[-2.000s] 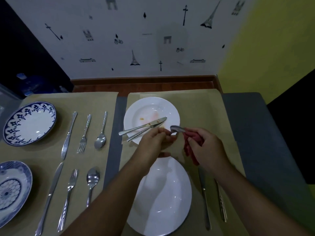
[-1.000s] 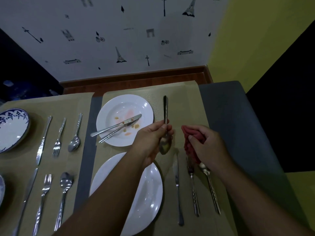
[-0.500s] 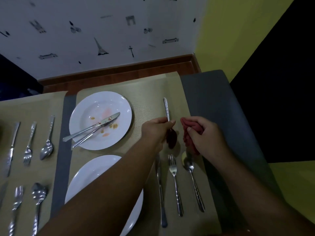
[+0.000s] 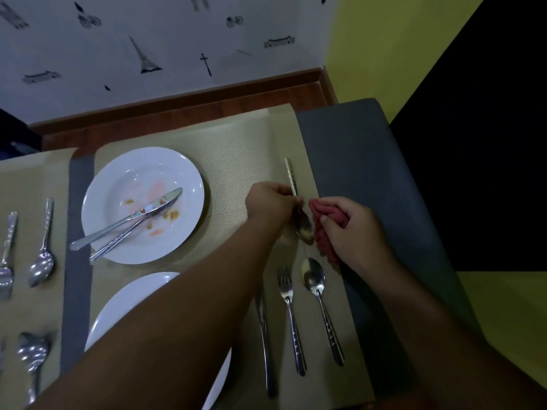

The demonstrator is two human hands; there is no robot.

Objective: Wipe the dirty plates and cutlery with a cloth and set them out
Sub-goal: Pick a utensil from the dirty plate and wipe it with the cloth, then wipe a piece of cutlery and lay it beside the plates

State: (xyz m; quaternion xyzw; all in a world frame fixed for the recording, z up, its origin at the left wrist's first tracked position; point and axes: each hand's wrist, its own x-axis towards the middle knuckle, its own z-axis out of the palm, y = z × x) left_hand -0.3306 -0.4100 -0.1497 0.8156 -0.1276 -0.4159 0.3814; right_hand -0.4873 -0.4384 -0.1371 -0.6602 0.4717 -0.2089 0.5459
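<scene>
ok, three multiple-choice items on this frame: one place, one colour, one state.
1. Where do the dirty knife and fork lie? A on the floor; B on the far plate; C in a cup.
2. Colour of the cloth? A blue; B white; C red.
3. The spoon beside the cloth is: A pinched by the left hand; B lying loose; C bent in two.

Key: 1 B, both lie across it among food bits. 2 C, red folds show in the right hand. 3 A, the fingers pinch its handle, bowl hanging down.
</scene>
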